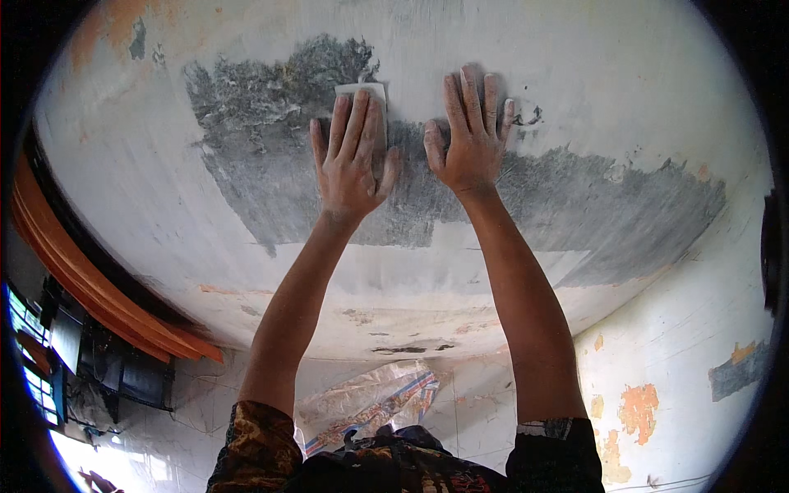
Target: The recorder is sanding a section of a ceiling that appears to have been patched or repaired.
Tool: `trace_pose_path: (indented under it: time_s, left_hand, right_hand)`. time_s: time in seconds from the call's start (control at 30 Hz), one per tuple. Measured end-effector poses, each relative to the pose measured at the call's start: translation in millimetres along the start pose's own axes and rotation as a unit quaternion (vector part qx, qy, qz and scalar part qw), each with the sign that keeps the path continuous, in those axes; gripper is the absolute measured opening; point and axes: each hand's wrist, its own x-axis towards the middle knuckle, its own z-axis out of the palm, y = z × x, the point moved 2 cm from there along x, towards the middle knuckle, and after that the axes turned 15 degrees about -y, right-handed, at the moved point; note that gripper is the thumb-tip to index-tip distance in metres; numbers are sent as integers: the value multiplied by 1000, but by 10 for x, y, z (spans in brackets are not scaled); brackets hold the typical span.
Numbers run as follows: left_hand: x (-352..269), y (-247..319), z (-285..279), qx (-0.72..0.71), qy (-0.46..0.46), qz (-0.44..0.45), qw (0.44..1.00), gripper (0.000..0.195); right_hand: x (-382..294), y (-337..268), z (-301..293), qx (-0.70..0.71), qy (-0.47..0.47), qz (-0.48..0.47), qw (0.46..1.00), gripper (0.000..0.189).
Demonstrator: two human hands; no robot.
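Note:
My left hand (351, 157), dusty with white powder, presses a pale flat sheet (378, 98) against a wall, its fingers spread over it; whether it is sandpaper I cannot tell. The sheet's top edge and right side show beyond the fingers. To its right, my right hand (471, 132) lies flat on the wall with fingers apart and nothing held. Around and below both hands runs a rough grey patch (259, 179) in the white wall surface (616, 92).
An orange curtain (92, 277) hangs at the left, near dark furniture (138, 376). A plastic sack (370, 400) lies on the tiled floor (197, 407) below. The side wall (672, 345) at the right has peeling orange spots and a grey patch.

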Motion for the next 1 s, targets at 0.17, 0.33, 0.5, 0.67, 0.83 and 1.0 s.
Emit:
trace_pose_path:
  time_s: [0.17,0.33,0.5,0.67,0.83,1.0]
  left_hand:
    - [-145,-42,48,17,-24,0,1000,69]
    - [149,-47,-116,24,-18,5,1000,71]
    - [-127,6,38,-9,-16,-12,1000,72]
    - [87,-91,-13,44,-12,8,999,74]
    - [142,-26,-80,22,8,12,1000,74]
    - [-213,-48,38,14,-53,16,998,76]
  right_hand:
    - [-15,-29,44,11,0,1,1000,63]
    - [-7,-2,-2,5,2,-2,1000,63]
    - [-7,-14,-8,4,6,-3,1000,63]
    - [-12,-22,19,10,12,5,1000,62]
    - [-13,-14,13,8,6,4,1000,62]
    - [-10,-20,-2,3,-3,9,1000,62]
